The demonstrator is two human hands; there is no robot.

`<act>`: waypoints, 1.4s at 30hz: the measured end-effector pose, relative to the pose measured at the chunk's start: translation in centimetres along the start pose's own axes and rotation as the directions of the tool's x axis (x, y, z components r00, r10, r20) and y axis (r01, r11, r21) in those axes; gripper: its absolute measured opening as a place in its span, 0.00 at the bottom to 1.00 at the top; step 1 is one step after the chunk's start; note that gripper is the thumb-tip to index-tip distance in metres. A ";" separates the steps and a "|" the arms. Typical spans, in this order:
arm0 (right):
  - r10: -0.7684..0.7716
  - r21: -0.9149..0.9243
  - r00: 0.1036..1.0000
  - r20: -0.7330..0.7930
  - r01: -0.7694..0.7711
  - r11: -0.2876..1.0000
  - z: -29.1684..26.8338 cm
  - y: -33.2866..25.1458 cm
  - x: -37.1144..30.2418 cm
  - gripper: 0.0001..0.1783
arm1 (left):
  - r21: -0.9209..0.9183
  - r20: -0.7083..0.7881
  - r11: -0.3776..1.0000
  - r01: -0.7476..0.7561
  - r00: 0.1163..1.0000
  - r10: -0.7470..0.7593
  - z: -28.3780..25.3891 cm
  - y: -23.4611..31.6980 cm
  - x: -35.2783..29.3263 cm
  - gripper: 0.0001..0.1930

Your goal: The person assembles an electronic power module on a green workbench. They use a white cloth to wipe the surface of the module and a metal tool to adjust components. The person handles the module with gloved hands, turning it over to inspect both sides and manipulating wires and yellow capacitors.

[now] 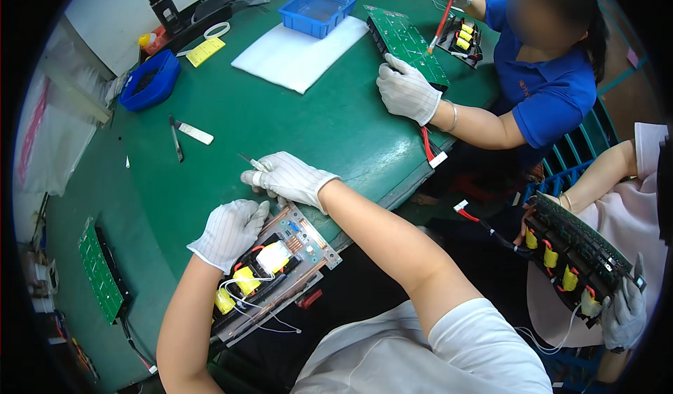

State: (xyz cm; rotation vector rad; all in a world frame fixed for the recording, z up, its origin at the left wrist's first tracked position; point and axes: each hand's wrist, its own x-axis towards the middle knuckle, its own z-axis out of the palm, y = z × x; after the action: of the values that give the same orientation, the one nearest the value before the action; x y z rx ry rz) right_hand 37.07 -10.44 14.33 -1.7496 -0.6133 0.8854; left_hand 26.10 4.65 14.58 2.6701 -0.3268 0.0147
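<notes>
My left hand (pixel 230 234), in a white striped glove, lies with curled fingers on the upper left edge of a circuit board assembly (pixel 308 236). Yellow-wrapped coils, copper-coloured parts, dark heat sinks and loose white wires show on this board. It tilts at the table's near edge. Just above, my gloved right hand (pixel 291 178) is closed round a slim tool (pixel 247 160) with a thin metal tip pointing left. The fingers hide most of that tool, so its kind is unclear. Under the right hand, the board's far corner is partly covered.
A green circuit board (pixel 100 268) with a cable lies left. Tweezers (pixel 176 139), a blue bin (pixel 150 80), a white foam sheet (pixel 270 61) and a blue tray (pixel 319 10) sit farther off. One co-worker brushes a green board (pixel 403 40); another holds a similar assembly (pixel 578 236).
</notes>
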 end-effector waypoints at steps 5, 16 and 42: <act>0.015 0.012 1.000 -0.007 -0.014 1.000 -0.1 -0.1 -0.1 0.24 | 0.049 -0.039 0.999 -0.005 0.999 0.006 -0.1 0.4 0.0 0.16; 0.009 0.014 1.000 -0.005 -0.009 1.000 0.2 -0.6 -0.6 0.25 | 0.074 -0.031 0.997 0.006 1.000 -0.003 0.1 -0.1 -0.5 0.17; 0.115 0.198 0.985 -0.125 -0.089 0.976 1.1 1.5 0.1 0.20 | -0.545 -0.353 0.828 0.131 0.860 -0.369 -7.0 -1.1 -6.0 0.23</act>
State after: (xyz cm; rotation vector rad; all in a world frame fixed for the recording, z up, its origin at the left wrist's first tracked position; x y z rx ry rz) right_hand 36.27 -10.26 12.63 -1.6614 -0.3392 0.8577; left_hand 20.81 10.05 20.02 2.0785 0.1702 0.4003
